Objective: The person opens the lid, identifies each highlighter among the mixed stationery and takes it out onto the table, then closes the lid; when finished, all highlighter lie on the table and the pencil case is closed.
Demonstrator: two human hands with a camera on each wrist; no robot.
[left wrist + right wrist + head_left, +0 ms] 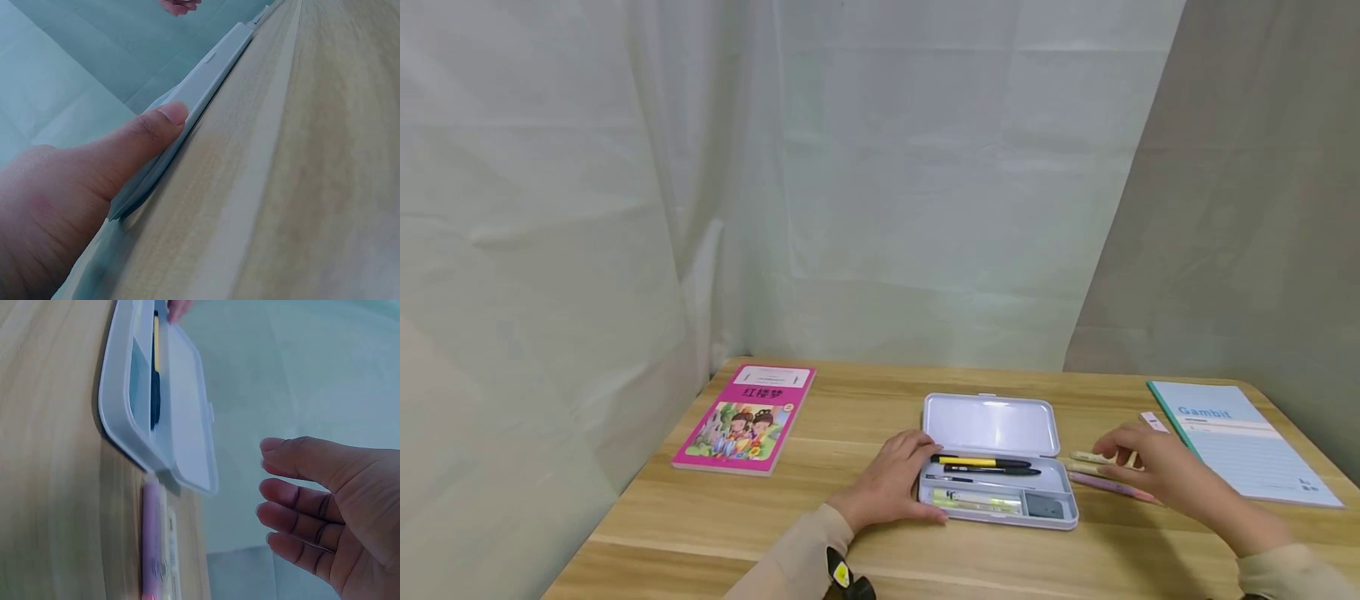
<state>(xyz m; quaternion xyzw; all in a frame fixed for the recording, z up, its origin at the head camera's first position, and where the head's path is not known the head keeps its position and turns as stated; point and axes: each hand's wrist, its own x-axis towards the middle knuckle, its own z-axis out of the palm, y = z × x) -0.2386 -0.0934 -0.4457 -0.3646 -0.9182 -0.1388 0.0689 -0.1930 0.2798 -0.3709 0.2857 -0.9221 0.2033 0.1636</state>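
A white pencil case (pixel 988 425) lies on the table with its lid folded back. My left hand (pixel 891 479) grips its left end, thumb along the front wall, as the left wrist view also shows. Inside are a yellow-and-black pen (pixel 977 461), a black pen (pixel 992 471), a thin pen or refill, a clear yellowish packet (pixel 977 500) and a dark grey block (pixel 1044 507) in the small front right compartment. My right hand (pixel 1165 471) hovers, fingers loosely bent and holding nothing, over a purple pen (pixel 1116 487) and pale pens (pixel 1086 457) right of the case.
A pink picture-covered book (pixel 745 421) lies at the left of the table. To the right is a pale blue-and-white notebook (pixel 1247 442), with a small pinkish item (pixel 1153 422) beside its left edge. Pale curtains hang behind the wooden table (pixel 865 392).
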